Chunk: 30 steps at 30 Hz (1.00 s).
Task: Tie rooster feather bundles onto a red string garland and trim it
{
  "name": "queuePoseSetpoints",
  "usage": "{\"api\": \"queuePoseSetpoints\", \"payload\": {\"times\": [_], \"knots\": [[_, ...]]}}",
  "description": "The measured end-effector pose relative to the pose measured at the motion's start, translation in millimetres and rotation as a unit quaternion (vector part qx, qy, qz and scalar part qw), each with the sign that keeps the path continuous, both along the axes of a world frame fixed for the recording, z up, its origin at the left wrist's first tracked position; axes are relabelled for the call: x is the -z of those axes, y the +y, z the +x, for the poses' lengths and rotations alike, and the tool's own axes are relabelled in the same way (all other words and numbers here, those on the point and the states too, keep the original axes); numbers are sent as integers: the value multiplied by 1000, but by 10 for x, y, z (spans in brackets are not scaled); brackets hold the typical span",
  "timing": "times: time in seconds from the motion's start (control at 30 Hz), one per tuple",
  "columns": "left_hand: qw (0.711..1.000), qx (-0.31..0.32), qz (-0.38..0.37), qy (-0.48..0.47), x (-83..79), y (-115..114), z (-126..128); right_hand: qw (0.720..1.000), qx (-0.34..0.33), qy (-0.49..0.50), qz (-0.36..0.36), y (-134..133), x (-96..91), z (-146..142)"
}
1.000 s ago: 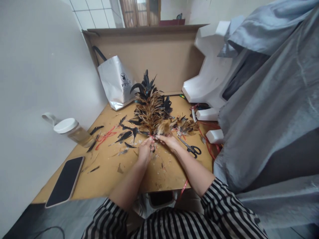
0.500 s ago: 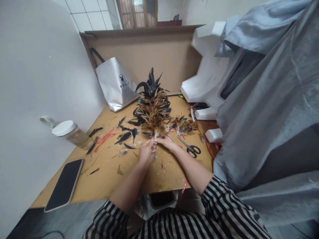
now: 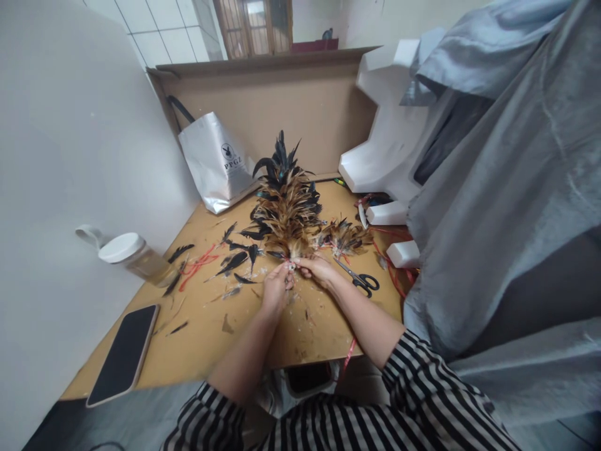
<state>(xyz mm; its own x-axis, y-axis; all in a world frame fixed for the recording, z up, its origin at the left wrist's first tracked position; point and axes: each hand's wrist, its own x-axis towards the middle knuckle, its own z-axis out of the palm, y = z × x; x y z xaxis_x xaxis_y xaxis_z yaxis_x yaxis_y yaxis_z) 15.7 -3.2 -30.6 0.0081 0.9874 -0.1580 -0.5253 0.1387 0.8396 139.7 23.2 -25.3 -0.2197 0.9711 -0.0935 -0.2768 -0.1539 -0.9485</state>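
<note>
A tall bundle of brown and black feathers (image 3: 286, 207) lies on the wooden table (image 3: 216, 338), tips pointing away from me. My left hand (image 3: 276, 287) and my right hand (image 3: 318, 269) meet at its near end, fingers pinched together on the base of the bundle, where a thin red string shows. A smaller feather cluster (image 3: 345, 237) lies just right of the bundle. Loose black feathers (image 3: 237, 257) are scattered to the left of my hands.
Black-handled scissors (image 3: 359, 280) lie right of my right hand. Red cord (image 3: 197, 263), a lidded jar (image 3: 134, 255) and a phone (image 3: 124, 352) sit on the left. A silver bag (image 3: 213, 160) leans against cardboard at the back. White foam blocks (image 3: 389, 213) and grey cloth (image 3: 507, 188) crowd the right.
The view has shifted slightly. Both hands stay pinched at the base of the feather bundle, with only small finger movements.
</note>
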Motion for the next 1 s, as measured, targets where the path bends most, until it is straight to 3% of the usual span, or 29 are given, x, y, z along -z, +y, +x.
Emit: {"api": "queuePoseSetpoints", "payload": {"times": [0.23, 0.7, 1.0], "knots": [[1000, -2, -8, -10, -7, 3, 2, 999, 36, -1, -21, -37, -13, -57], [997, 6, 30, 65, 35, 12, -8, 997, 53, -42, 21, -81, -47, -82], [984, -5, 102, 143, 117, 25, -45, 994, 4, -97, 45, -73, -24, -40]]}}
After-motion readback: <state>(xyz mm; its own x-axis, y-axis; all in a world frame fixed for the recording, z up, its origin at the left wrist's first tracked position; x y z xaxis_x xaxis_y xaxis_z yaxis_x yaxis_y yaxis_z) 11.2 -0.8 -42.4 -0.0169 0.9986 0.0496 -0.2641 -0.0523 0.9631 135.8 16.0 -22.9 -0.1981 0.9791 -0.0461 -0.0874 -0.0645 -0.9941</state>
